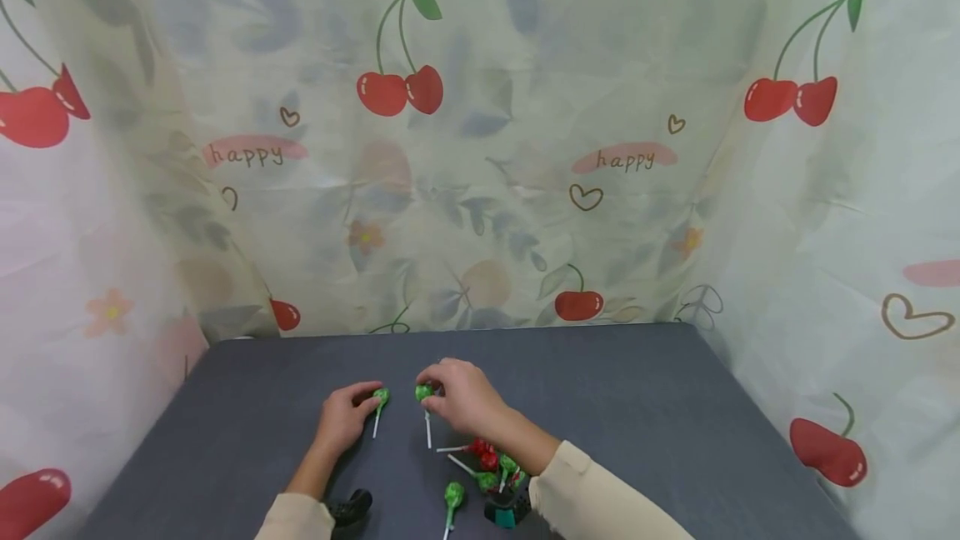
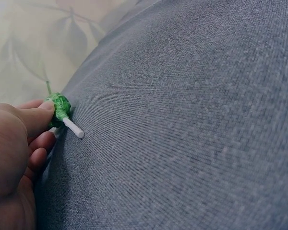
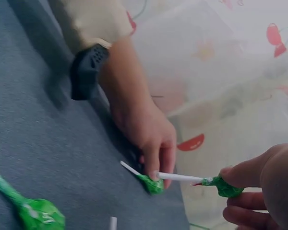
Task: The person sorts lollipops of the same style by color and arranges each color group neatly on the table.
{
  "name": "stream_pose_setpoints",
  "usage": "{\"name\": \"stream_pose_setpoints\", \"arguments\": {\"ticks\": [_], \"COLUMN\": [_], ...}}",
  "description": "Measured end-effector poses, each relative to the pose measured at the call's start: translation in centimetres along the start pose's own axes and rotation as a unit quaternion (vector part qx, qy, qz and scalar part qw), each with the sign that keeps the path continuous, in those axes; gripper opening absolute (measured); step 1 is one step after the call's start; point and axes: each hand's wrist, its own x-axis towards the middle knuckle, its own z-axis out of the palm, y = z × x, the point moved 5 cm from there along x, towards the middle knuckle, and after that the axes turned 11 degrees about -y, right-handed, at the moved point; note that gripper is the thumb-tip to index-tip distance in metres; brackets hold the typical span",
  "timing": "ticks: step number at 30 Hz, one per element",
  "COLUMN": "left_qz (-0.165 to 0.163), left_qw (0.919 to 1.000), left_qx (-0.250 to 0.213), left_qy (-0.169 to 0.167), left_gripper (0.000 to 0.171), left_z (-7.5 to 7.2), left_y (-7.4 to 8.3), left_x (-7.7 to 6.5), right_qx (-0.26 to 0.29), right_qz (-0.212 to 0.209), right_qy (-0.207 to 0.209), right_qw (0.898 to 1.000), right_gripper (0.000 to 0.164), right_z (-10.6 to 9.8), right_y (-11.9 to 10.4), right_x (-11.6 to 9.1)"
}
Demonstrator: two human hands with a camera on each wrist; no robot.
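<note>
In the head view my left hand pinches a green-wrapped lollipop by its head, its white stick pointing toward me. The left wrist view shows thumb and fingers on that wrapper, low at the dark cloth. To its right, my right hand pinches another green lollipop between thumb and fingers, stick hanging down toward me. In the right wrist view this second lollipop appears held up nearer the camera, its stick overlapping the left hand.
Red lollipops and green lollipops lie in a small pile below my right forearm, which partly hides them. A single green lollipop lies left of the pile. Dark cloth covers the table; a printed curtain stands behind and at both sides.
</note>
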Motion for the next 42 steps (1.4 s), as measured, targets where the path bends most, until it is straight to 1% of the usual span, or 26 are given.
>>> {"name": "stream_pose_setpoints", "arguments": {"ticks": [4, 10, 12, 15, 19, 22, 25, 27, 30, 34, 36, 39, 42], "left_qz": [0.000, -0.001, -0.002, -0.005, -0.006, -0.007, -0.006, -0.006, -0.002, 0.003, 0.003, 0.001, 0.003], "left_qw": [1.0000, 1.0000, 1.0000, 1.0000, 1.0000, 1.0000, 1.0000, 1.0000, 0.9999, 0.9999, 0.9999, 0.9999, 0.9999], "left_qx": [-0.001, -0.002, -0.001, -0.002, -0.002, -0.001, 0.000, 0.000, 0.005, 0.009, 0.008, 0.009, 0.012], "left_qy": [0.000, 0.002, 0.001, 0.001, 0.003, 0.001, 0.001, 0.004, 0.008, 0.006, 0.005, 0.008, 0.006], "left_gripper": [0.029, 0.029, 0.029, 0.030, 0.030, 0.029, 0.029, 0.028, 0.028, 0.028, 0.028, 0.028, 0.028], "left_z": [0.1, 0.1, 0.1, 0.1, 0.1, 0.2, 0.1, 0.1, 0.0, 0.0, 0.0, -0.1, -0.2], "left_y": [0.2, 0.1, 0.1, 0.1, 0.2, 0.2, 0.3, 0.3, 0.3, 0.5, 0.4, 0.4, 0.4], "left_x": [-0.1, 0.0, 0.0, 0.1, 0.2, 0.2, 0.1, 0.1, 0.1, 0.1, 0.1, 0.1, 0.1], "right_qx": [0.027, 0.069, 0.088, 0.116, 0.154, 0.193, 0.231, 0.249, 0.260, 0.249, 0.245, 0.252, 0.248], "right_qz": [0.007, 0.012, 0.016, 0.020, 0.032, 0.051, 0.066, 0.072, 0.088, 0.104, 0.101, 0.096, 0.099], "right_qy": [-0.002, 0.001, 0.008, 0.028, 0.061, 0.079, 0.088, 0.089, 0.081, 0.074, 0.075, 0.071, 0.070], "right_qw": [1.000, 0.998, 0.996, 0.993, 0.986, 0.977, 0.967, 0.962, 0.958, 0.960, 0.961, 0.960, 0.961], "right_gripper": [0.021, 0.022, 0.023, 0.023, 0.023, 0.022, 0.022, 0.022, 0.021, 0.022, 0.023, 0.023, 0.021], "right_z": [-0.1, 0.6, 1.0, 1.5, 2.3, 2.9, 3.6, 4.2, 5.2, 6.2, 6.5, 7.2, 7.9], "right_y": [0.6, 1.7, 2.2, 3.1, 4.1, 4.8, 5.5, 5.9, 6.4, 6.8, 6.7, 6.5, 6.3], "right_x": [0.9, 2.1, 2.3, 2.7, 3.2, 3.5, 4.0, 4.4, 5.0, 5.5, 5.7, 6.0, 6.1]}}
